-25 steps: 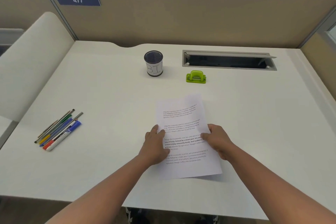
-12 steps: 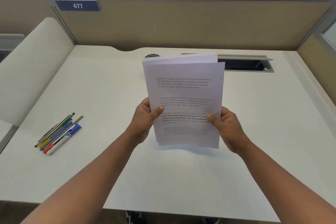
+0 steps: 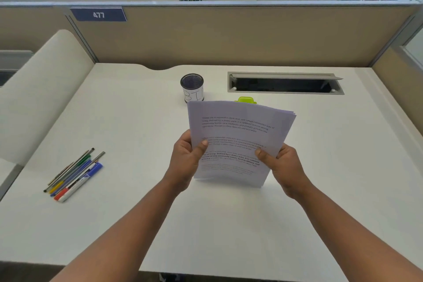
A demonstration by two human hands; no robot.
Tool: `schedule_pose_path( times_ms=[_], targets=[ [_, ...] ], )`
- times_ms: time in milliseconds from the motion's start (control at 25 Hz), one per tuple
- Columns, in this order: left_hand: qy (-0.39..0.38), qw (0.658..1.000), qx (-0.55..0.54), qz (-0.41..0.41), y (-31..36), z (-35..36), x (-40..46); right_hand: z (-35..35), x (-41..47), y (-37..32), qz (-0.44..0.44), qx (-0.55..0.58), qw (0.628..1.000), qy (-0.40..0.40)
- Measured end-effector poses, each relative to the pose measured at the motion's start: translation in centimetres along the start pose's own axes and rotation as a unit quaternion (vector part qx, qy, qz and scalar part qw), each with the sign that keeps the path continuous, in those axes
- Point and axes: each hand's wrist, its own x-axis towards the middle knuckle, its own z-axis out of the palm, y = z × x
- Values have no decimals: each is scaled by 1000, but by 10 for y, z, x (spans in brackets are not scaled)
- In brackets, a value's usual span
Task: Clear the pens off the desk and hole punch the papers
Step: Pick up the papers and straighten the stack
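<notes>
Both hands grip thin, bowed paper stack.

Blue partition sign: "477". Mesh cup label: "BI".

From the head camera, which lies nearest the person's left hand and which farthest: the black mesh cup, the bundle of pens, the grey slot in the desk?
From the left hand:
1. Black mesh cup, behind it.
2. Bundle of pens, to its left.
3. Grey slot, far right at the back.
</notes>
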Motion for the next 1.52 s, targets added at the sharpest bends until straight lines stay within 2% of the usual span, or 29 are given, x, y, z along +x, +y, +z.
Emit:
schedule_pose_path(
  times_ms=[240, 600, 760, 1520],
  targets=[
    [-3, 1000, 1, 6, 6, 0, 2, 4, 3, -5, -28, -15, 999, 11],
    [1, 999, 21, -24, -5, -2, 4, 8, 1, -2, -14, -50, 999, 6],
    [-11, 998, 54, -44, -13, -2, 1, 10, 0, 7, 21, -81, 996, 11],
    [-3, 995, 89, -47, -22, -2, -1, 11, 0, 15, 29, -116, 993, 0]
  ],
)
